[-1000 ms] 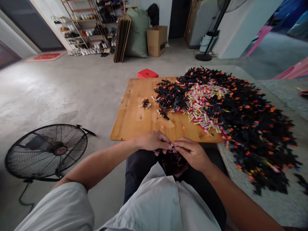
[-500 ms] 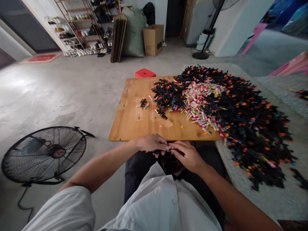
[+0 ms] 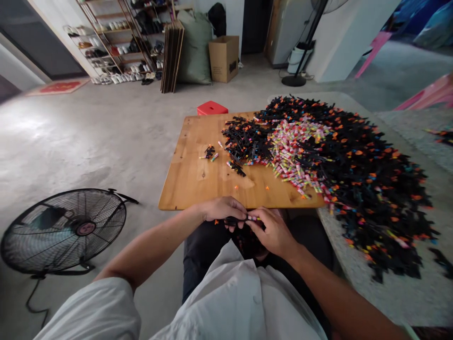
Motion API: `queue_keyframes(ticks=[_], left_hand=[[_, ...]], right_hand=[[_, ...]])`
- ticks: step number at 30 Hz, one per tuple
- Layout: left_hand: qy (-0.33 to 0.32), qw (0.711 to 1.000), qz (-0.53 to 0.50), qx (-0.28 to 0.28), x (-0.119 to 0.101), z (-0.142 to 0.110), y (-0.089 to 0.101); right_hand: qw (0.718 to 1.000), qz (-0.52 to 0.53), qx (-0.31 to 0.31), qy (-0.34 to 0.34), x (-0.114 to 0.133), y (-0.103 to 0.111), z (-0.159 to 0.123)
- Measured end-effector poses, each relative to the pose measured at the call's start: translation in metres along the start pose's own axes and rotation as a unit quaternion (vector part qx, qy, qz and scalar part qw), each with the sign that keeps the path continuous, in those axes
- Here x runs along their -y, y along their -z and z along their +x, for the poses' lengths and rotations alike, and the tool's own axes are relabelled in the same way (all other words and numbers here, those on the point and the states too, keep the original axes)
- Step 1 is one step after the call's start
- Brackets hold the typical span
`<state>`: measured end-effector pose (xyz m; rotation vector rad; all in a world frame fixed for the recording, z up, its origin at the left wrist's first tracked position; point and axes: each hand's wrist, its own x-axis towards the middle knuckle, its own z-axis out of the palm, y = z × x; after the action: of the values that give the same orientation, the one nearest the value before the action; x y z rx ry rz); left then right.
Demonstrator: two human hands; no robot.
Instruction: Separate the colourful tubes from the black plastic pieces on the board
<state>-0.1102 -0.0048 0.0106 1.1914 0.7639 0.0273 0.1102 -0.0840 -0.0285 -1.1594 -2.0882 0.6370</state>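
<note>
My left hand (image 3: 225,208) is closed around a black toy gun (image 3: 231,220) with an orange piece at its left end, just in front of the table edge and above my lap. In my right hand (image 3: 276,231), thumb and fingers pinch a small pink, white and yellow tube (image 3: 253,218). The tube's left end meets the right end of the toy gun at my left fingertips; whether it is joined there I cannot tell. More dark pieces with orange bits lie below my hands, partly hidden.
A wooden table (image 3: 198,182) carries a smaller heap of black toy guns (image 3: 246,139) and a heap of colourful tubes (image 3: 292,148). A large black and orange heap (image 3: 375,189) spreads over the stone surface at right. A floor fan (image 3: 85,229) stands left, a red stool (image 3: 212,108) behind the table.
My right hand has shifted slightly, and more of the colourful tube shows between its fingers. My left hand keeps hold of the toy gun. The whole view has moved a little.
</note>
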Motion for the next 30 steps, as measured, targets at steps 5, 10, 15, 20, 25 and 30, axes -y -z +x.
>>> queue_keyframes(ticks=[5, 10, 15, 20, 25, 30], left_hand=[[0.017, 1.0, -0.001, 0.001, 0.009, 0.004, 0.002], [0.006, 0.991, 0.135, -0.022, 0.0, 0.007, 0.021], [-0.002, 0.852, 0.374, -0.366, -0.032, 0.007, 0.107], [0.1, 0.755, 0.338, -0.553, -0.039, 0.03, 0.191], [0.109, 0.782, 0.273, -0.55, -0.024, 0.053, 0.219], [0.064, 0.807, 0.202, -0.551, -0.004, 0.058, 0.214]], right_hand=[[1.0, -0.014, -0.001, 0.022, -0.007, -0.011, -0.003], [0.999, -0.014, -0.017, 0.048, -0.025, -0.019, -0.006], [0.993, -0.067, 0.092, 0.009, -0.051, -0.012, -0.016], [0.975, -0.152, 0.161, -0.004, -0.059, 0.0, -0.017], [0.984, -0.141, 0.095, -0.059, -0.052, -0.003, 0.043], [0.966, -0.208, 0.086, -0.13, -0.046, -0.032, 0.143]])
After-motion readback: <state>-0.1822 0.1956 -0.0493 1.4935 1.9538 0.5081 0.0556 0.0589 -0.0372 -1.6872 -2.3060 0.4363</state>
